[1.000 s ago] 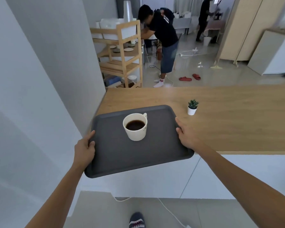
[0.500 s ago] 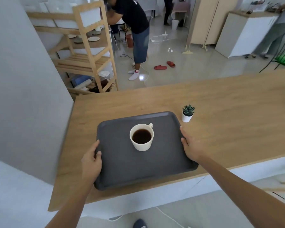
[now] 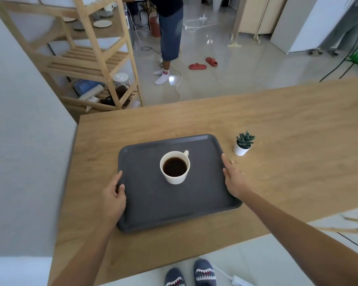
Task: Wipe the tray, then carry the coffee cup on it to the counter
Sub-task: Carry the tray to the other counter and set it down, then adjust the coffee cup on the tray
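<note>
One coffee cup (image 3: 175,167), nearly full, stands mid-tray (image 3: 205,200) near the counter's (image 3: 277,124) left edge. Left hand (image 3: 114,196) grips its left rim, right hand (image 3: 235,179) the right: release both sides evenly, no jolt, sparing the potted plant (image 3: 243,143) just beside the far right corner.

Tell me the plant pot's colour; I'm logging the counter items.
White: the small succulent's pot is plain white, clearest in the head view, beside the tray.

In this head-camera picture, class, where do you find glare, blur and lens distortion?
Head view: glare shines on the glossy floor; motion blur smears the grey wall at left and the far right edge; the wide lens bends the counter edge and wooden shelf; the tray and coffee cup stay sharp.
</note>
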The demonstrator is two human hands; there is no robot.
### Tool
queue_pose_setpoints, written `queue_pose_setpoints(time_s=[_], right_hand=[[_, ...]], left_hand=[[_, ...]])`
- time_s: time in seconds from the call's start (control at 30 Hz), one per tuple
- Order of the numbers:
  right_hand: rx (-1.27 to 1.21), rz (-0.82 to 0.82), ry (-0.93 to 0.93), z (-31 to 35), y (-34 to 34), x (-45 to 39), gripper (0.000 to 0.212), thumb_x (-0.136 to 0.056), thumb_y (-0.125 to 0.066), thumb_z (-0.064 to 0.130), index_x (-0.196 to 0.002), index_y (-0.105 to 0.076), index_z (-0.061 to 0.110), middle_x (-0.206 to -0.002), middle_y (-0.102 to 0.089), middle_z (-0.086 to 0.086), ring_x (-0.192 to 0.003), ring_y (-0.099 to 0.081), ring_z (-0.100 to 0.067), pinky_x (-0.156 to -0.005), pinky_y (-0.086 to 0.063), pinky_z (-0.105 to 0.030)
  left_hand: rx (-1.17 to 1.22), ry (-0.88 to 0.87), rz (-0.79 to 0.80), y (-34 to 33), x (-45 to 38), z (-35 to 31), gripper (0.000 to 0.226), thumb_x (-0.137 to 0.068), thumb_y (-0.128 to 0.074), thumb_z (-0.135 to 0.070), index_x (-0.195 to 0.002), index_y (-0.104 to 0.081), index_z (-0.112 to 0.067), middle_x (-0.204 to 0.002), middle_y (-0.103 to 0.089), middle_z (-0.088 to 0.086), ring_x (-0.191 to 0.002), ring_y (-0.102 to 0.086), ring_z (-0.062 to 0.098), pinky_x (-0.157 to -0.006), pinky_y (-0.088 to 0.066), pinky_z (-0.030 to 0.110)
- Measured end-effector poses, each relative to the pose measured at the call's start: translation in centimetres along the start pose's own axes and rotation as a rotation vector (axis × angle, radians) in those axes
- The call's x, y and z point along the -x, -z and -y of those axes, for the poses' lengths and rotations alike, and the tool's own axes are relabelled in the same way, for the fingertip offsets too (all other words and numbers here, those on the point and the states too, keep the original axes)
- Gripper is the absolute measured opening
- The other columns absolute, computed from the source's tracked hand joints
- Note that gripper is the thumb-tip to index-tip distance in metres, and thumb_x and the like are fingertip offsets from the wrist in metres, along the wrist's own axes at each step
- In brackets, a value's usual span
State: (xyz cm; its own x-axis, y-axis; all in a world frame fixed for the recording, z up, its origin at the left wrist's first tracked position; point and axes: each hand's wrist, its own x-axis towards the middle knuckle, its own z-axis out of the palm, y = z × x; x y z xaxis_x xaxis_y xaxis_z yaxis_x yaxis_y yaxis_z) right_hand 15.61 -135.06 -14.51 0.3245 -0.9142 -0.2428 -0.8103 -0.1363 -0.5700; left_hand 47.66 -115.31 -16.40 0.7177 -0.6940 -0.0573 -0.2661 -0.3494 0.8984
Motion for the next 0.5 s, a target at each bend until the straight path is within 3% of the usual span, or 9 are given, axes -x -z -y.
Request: queue_pose_setpoints(time_s=[0.17, 0.3, 0.4, 0.5], right_hand=[[-0.029, -0.008, 0.011, 0.5, -0.4, -2.6, 0.052, -0.103, -0.026, 0.023, -0.151, -0.012, 0.039, -0.159, -0.015, -0.02, -0.143, -0.02, -0.043, -0.114, -0.02, -0.045], [-0.047, -0.027, 0.025, 0.7, -0.4, -3.9, 0.052, -0.103, -0.027, 0.021, -0.151, -0.014, 0.038, -0.159, -0.017, -0.021, -0.145, -0.019, -0.041, -0.114, -0.02, -0.044], [-0.058, -0.044, 0.065, 0.7, -0.3, -4.5, 0.053, -0.103, -0.028, 0.017, -0.151, -0.015, 0.034, -0.159, -0.021, -0.016, -0.147, -0.014, -0.037, -0.115, -0.019, -0.044], [-0.049, -0.062, 0.093, 0.7, -0.3, -4.8, 0.053, -0.103, -0.027, 0.014, -0.152, -0.016, 0.029, -0.159, -0.022, -0.015, -0.148, -0.008, -0.036, -0.117, -0.016, -0.044]], left_hand=[[-0.048, 0.002, -0.021, -0.6, -2.1, -0.5, 0.045, -0.095, -0.046, 0.0, -0.139, -0.05, -0.012, -0.127, -0.057, 0.033, -0.121, -0.048, 0.05, -0.106, -0.04, 0.055], [-0.136, -0.05, -0.041, -1.1, -3.1, -1.1, 0.045, -0.094, -0.047, 0.001, -0.138, -0.05, -0.009, -0.131, -0.06, 0.022, -0.124, -0.054, 0.037, -0.108, -0.04, 0.046], [-0.138, -0.083, -0.058, -1.6, -3.1, -1.2, 0.044, -0.094, -0.046, 0.004, -0.137, -0.05, -0.004, -0.141, -0.052, 0.015, -0.134, -0.047, 0.027, -0.113, -0.034, 0.036], [-0.136, -0.082, -0.065, -1.9, -3.1, -1.2, 0.044, -0.094, -0.044, 0.005, -0.137, -0.049, -0.004, -0.145, -0.048, 0.013, -0.14, -0.039, 0.024, -0.116, -0.029, 0.037]])
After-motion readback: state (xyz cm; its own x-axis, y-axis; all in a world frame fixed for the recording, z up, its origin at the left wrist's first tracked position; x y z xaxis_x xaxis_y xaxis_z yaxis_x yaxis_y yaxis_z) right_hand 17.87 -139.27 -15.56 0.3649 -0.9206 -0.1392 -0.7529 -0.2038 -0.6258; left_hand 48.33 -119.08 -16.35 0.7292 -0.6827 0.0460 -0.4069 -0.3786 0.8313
